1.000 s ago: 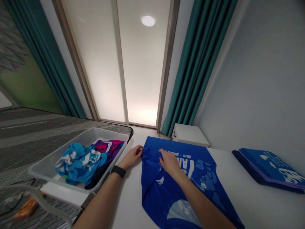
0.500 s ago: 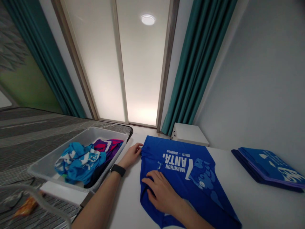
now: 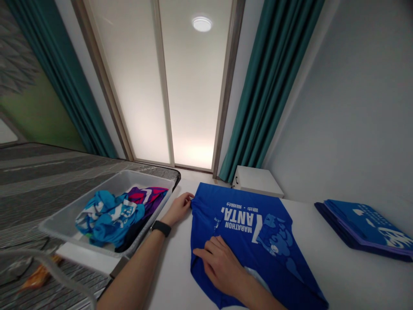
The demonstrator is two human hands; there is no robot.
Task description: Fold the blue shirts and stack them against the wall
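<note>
A blue shirt [image 3: 238,258] with white "MARATHON" lettering lies spread on the white table, its print upside down to me. My left hand [image 3: 180,209], with a dark watch at the wrist, is closed at the shirt's far left corner, fingertips pinching the fabric. My right hand [image 3: 222,265] rests on the shirt near its left edge. Its index finger is stretched out to that edge, and the other fingers lie bent on the cloth. The shirt's near end is partly hidden by my right forearm.
To the left, a clear plastic bin [image 3: 58,230] holds crumpled clothes [image 3: 109,217]. Folded clothes [image 3: 364,228] are stacked at the right, near the wall. A white cabinet [image 3: 258,181] stands beyond the table [image 3: 176,262]. A pale curved tube [image 3: 58,277] crosses the lower left.
My right hand has shifted slightly down and right on the shirt, its fingers drawn closer together with the index finger extended. My left hand stays at the corner.
</note>
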